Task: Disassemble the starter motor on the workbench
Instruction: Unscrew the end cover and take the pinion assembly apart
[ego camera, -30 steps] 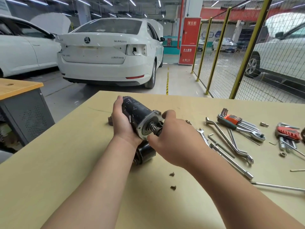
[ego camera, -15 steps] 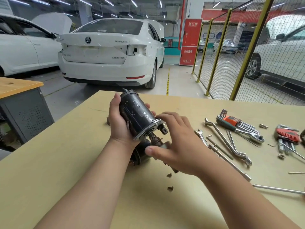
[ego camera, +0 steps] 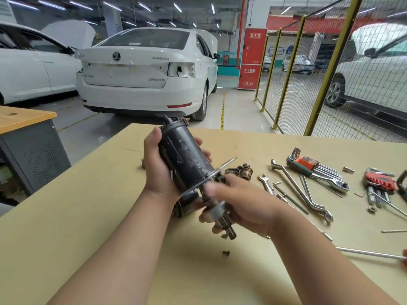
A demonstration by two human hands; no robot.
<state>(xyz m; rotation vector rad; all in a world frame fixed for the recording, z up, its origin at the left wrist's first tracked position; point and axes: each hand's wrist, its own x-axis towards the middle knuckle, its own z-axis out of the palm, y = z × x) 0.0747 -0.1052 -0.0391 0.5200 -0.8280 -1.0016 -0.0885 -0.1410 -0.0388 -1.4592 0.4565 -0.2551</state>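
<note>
Black motor casing (ego camera: 187,155) gripped by left hand (ego camera: 158,172), right hand (ego camera: 244,201) grasping its shaft (ego camera: 229,230); tools (ego camera: 305,165) lie rightward.

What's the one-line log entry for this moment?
left hand: grips black motor housing, tilted, raised | right hand: grips shaft end below housing, blurred | loose screw on workbench

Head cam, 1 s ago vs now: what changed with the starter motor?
The left hand has lifted the black motor housing and tipped its far end up. The right hand, earlier over the near end, now grips the shaft sticking out there, farther toward the camera. Same: left grip on the housing; wrenches and hex key sets on the workbench.
</note>
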